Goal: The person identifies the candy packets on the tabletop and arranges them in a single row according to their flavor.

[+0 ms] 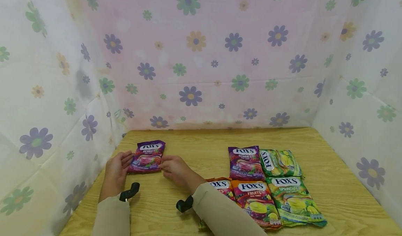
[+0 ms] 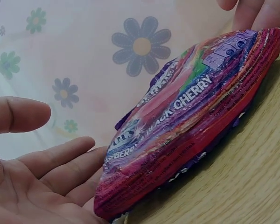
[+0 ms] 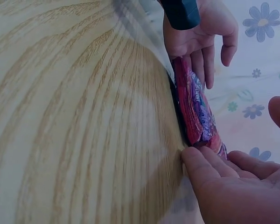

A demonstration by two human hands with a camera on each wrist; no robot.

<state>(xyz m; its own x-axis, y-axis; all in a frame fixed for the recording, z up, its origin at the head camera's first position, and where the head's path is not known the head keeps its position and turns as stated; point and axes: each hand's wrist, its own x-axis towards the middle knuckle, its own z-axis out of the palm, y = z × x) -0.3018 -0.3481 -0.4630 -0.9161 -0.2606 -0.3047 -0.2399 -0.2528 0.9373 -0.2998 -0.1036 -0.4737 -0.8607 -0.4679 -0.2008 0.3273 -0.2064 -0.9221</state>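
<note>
A purple Fox's Berries candy bag [image 1: 147,157] lies face up at the left of the table between both hands. My left hand [image 1: 118,169] is at its left edge; in the left wrist view the fingers [image 2: 60,161] are extended beside the bag and the thumb stands apart from it. On the other side, my right hand [image 1: 177,169] touches the bag's right edge with its fingertips. The right wrist view shows those fingers [image 3: 207,170] nearly straight against the end of the bag [image 3: 196,109], the thumb raised away.
To the right lie another purple berries bag [image 1: 245,162], a green bag turned sideways [image 1: 281,162], a green Spring Tea bag [image 1: 295,201], and orange-red Fruits bags [image 1: 255,203], one partly behind the right forearm. Flowered cloth [image 1: 213,54] walls the wooden table [image 1: 194,142] at back and sides.
</note>
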